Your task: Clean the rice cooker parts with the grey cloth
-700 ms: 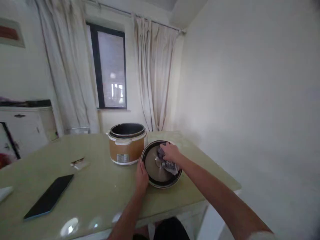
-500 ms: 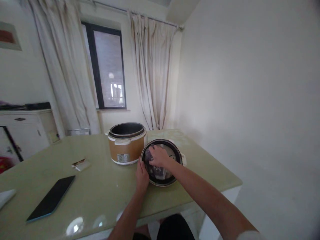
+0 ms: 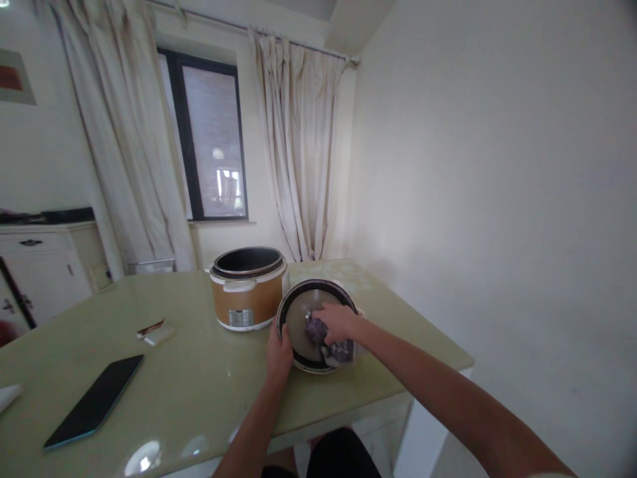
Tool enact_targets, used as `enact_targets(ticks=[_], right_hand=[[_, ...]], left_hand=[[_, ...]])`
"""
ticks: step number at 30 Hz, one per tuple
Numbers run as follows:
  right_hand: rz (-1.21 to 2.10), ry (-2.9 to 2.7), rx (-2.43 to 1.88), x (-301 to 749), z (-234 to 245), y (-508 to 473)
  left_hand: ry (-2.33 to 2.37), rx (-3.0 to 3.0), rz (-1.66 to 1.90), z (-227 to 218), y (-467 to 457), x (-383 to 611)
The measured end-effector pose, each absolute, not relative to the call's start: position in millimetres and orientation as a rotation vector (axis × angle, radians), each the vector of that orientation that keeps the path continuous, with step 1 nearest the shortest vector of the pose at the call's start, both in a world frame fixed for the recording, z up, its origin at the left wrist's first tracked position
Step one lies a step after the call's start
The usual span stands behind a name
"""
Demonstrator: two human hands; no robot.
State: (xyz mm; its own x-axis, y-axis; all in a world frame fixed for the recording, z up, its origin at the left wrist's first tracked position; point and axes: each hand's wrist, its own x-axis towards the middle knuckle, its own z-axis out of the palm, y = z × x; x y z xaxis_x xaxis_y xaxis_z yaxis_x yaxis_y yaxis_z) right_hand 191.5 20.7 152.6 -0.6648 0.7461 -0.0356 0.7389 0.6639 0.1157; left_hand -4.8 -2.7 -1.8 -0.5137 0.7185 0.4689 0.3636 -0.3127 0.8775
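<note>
A round metal cooker lid [image 3: 301, 312] with a black rim lies upside down on the pale green table [image 3: 199, 378]. My left hand [image 3: 279, 352] grips the lid's near left rim. My right hand [image 3: 338, 323] is closed on a crumpled grey-purple cloth [image 3: 334, 346] and presses it on the lid's inner face, right of centre. Just left of the lid stands an open rice cooker [image 3: 247, 287] with a brown body and a dark inner pot.
A dark phone [image 3: 94, 401] lies flat at the near left of the table. A small white and brown packet [image 3: 155, 331] sits further back. A white cabinet [image 3: 44, 269] stands at left; curtains and a window [image 3: 209, 136] behind; a white wall at right.
My right hand slid the cloth across the lid, from the right side to the left side and back to the lower right. My left hand stayed on the rim.
</note>
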Motion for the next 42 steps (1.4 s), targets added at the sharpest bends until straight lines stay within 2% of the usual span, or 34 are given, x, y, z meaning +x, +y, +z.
enact_targets(ticks=[5,8,15,22,26,30,34,37,42], right_hand=[[0.312,2.766,1.665,191,164,39],[0.314,2.834,1.725,170,159,42],[0.037,3.088,1.320,115,125,17],[-0.286,3.019,1.037,166,129,14],[-0.124,2.907,1.132,193,147,18],[0.160,2.836,1.473,199,162,29],[0.281,2.822,1.726,186,162,37],[0.279,2.919,1.717,162,151,33],[0.072,3.135,1.449,123,130,14]], left_hand=[[1.674,1.390,1.905,-1,-4,-4],[1.677,1.405,1.899,0,-4,-4],[1.770,1.297,1.828,-3,-3,-11],[1.694,1.371,1.884,0,-1,-12],[1.653,1.370,1.900,2,-1,-9],[1.625,1.376,1.916,1,-1,-10],[1.620,1.385,1.916,1,-2,-11],[1.630,1.385,1.908,3,-4,-10],[1.611,1.338,1.882,6,-9,-9]])
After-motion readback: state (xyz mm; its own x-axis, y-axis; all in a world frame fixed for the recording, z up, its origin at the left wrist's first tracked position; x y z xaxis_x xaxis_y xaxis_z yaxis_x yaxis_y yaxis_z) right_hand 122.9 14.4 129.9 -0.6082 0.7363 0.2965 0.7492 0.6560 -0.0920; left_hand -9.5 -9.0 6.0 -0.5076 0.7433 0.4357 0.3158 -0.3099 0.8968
